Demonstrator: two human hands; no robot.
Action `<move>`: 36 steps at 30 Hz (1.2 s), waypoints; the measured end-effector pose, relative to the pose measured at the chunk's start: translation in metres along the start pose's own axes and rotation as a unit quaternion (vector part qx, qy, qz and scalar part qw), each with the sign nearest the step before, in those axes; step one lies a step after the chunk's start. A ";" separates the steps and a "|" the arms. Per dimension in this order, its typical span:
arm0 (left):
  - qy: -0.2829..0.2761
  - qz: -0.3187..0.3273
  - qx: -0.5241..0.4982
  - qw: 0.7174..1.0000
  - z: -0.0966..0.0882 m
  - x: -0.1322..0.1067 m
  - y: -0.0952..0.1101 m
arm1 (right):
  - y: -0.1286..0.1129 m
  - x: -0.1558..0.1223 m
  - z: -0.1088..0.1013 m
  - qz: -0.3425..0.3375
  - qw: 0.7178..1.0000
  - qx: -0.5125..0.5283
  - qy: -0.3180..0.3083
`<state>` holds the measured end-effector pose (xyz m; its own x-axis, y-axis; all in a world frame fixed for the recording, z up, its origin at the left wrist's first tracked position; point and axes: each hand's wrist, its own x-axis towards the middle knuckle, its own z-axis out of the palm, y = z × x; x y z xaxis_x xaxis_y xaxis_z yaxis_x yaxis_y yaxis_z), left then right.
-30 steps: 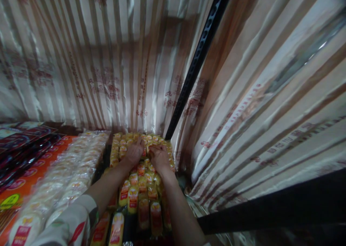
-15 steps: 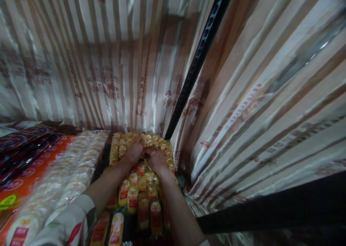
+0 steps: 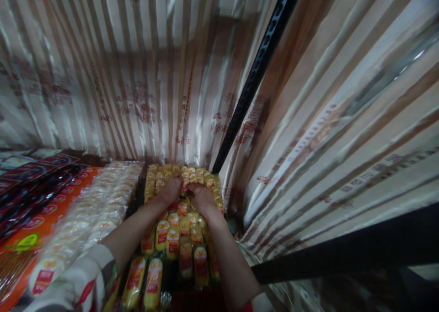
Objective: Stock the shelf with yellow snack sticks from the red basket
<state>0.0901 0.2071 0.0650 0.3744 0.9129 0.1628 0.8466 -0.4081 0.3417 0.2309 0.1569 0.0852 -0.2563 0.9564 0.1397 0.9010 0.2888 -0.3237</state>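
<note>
Both my arms reach forward over a stack of small yellow snack packets with red labels, laid in rows on a shelf. My left hand and my right hand rest side by side on the far rows of packets, near the back of the shelf. The fingers of both hands curl down onto the packets and meet in the middle. I cannot make out whether either hand grips a packet. My left sleeve is white with a pattern.
Clear-wrapped pale snack packs lie left of the yellow packets. Orange and dark red boxes are further left. A striped satin curtain hangs behind and to the right. A black slotted shelf post and a black rail stand on the right.
The view has shifted slightly, so the hands sit a little lower and closer. Both hands stay on the far rows of yellow packets, with the fingers drawn closer together.
</note>
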 end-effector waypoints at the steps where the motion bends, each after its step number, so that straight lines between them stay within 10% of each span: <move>1: -0.015 0.013 -0.008 1.000 -0.003 -0.001 -0.001 | 0.000 0.000 0.001 -0.004 1.000 -0.002 -0.001; 13: -0.058 0.075 0.042 0.995 -0.060 -0.036 -0.012 | -0.002 0.005 0.003 0.000 1.000 -0.019 -0.015; 36: -0.061 0.049 0.107 0.991 -0.032 -0.053 0.005 | -0.019 0.045 0.008 0.041 0.992 -0.113 0.032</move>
<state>0.0623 0.1563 0.0881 0.4899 0.8692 0.0675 0.8604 -0.4945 0.1233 0.1998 0.1945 0.0904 -0.1627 0.9696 0.1826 0.9753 0.1860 -0.1188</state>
